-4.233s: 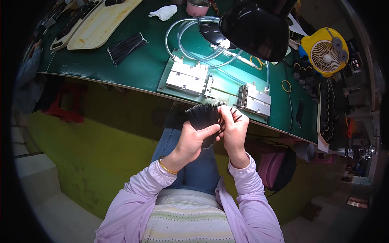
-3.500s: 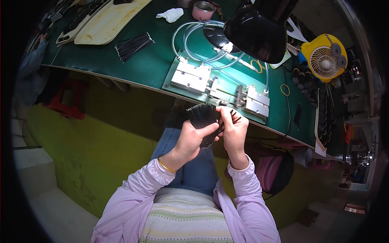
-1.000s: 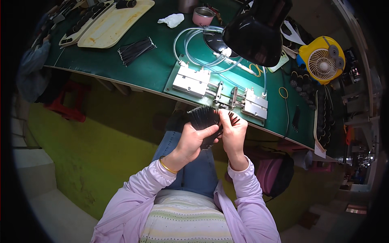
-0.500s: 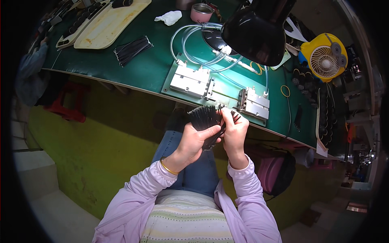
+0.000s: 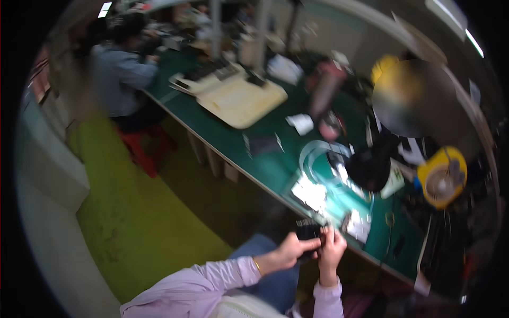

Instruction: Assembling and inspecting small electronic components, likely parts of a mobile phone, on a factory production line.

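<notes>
Low in the frame, right of ctr, the L hand (image 5: 289,250) is closed around a bundle of thin black strips (image 5: 307,231), thumb across the front; bundle's top ends look pale. R hand (image 5: 332,245) sits against its right side, fingers curled in; can't tell thru the blur what they pinch. Just beyond: table (image 5: 270,167), flat dk green w/ a pale edge, bearing 2 boxy metal blocks (image 5: 309,192), glaring white near a black lamp (image 5: 369,165), plus clear looped tubing (image 5: 305,153). Toward upper ctr: flat dark pile (image 5: 263,144), cream tray (image 5: 244,103) w/ rounded corners, soft white wad (image 5: 300,123). Far right: yellow fan (image 5: 442,175), round grille. Upper left: co-worker (image 5: 119,74), blue-grey top, red stool (image 5: 142,151). Any lettering's too blurred to read.
</notes>
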Tool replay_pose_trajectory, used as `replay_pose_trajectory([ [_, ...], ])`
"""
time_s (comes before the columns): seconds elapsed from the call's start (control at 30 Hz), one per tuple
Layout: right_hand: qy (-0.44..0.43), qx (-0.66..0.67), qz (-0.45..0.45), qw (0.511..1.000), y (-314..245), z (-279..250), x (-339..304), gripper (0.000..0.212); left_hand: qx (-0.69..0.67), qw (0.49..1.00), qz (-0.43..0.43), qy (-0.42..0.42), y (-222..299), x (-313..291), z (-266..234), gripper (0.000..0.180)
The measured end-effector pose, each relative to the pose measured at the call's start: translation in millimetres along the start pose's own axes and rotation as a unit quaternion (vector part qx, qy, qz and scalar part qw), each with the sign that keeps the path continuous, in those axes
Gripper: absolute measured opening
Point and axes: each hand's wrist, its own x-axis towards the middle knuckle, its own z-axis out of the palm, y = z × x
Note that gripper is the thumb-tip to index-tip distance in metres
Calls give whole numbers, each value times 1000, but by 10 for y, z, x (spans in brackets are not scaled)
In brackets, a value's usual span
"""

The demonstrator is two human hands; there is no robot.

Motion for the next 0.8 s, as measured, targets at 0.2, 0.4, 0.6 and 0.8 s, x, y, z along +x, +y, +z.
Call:
replay_pose_trajectory([
  [0.2,-7,1,-3,1000,-34,-88,-376,16,40,999,-35,9,-123,-297,-48,18],
  [0.4,-36,-42,34,998,-22,-199,-479,17,25,999,-47,-3,-200,-314,-103,16],
  [0.6,-30,-35,50,998,-21,-222,-503,15,38,996,-72,-21,-254,-269,-160,19],
  [0.8,-3,-13,44,999,-1,-153,-535,16,22,996,-82,0,-313,-259,-196,17],
])
